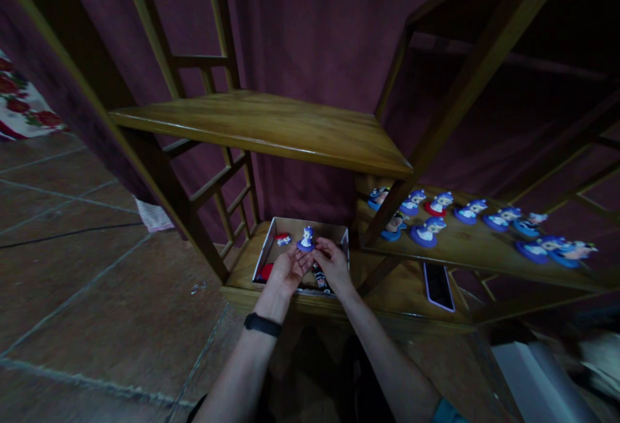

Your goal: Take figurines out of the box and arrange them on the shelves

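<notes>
A small figurine (306,238) with purple hair and a white dress stands upright on a round purple base, above an open cardboard box (271,237). My left hand (289,269) supports its base from below with the fingers. Beside it, my right hand (334,265) has bent fingers, its thumb and fingertips at the right edge of the base. Inside the box lie a figurine with a red base (283,239), a red round piece (266,271) and dark figurines (320,278) partly covered by my hands.
Several figurines on round bases stand on the right-hand shelf (465,242). A phone (438,286) lies on the lower board. A wooden shelf (261,126) juts out above the box, and slanted posts (445,113) flank the space. A cable (72,234) crosses the floor.
</notes>
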Demonstrator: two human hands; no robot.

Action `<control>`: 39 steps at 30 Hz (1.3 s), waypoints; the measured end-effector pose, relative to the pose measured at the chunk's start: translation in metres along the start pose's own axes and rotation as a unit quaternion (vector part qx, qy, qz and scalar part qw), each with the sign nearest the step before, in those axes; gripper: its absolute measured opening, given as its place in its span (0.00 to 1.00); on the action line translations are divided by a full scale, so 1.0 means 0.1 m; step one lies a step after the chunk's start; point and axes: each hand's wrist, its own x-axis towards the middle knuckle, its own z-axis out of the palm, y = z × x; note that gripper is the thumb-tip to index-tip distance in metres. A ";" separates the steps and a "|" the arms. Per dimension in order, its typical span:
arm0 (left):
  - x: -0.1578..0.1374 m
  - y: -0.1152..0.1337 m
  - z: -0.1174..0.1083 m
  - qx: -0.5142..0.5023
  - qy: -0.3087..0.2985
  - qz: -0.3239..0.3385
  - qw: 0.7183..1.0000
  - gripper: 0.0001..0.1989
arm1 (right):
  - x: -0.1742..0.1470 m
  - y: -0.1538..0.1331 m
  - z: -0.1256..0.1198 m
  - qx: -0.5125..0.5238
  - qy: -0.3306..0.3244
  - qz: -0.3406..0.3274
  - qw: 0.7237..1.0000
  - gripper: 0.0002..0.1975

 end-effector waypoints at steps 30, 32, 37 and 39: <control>-0.06 -0.03 0.08 -0.062 -0.031 0.063 0.996 0.06 | 0.02 -0.01 -0.03 -0.016 0.011 0.008 1.000 0.17; -0.06 -0.03 0.07 -0.061 -0.051 0.071 0.994 0.08 | 0.02 -0.02 -0.03 -0.016 0.012 0.011 1.000 0.17; -0.05 -0.05 0.06 -0.063 -0.088 0.080 0.991 0.13 | 0.02 -0.02 -0.05 -0.013 0.027 0.006 1.000 0.17; -0.04 -0.05 0.06 -0.062 -0.094 0.081 0.990 0.15 | 0.02 -0.02 -0.05 -0.009 0.028 0.004 1.000 0.17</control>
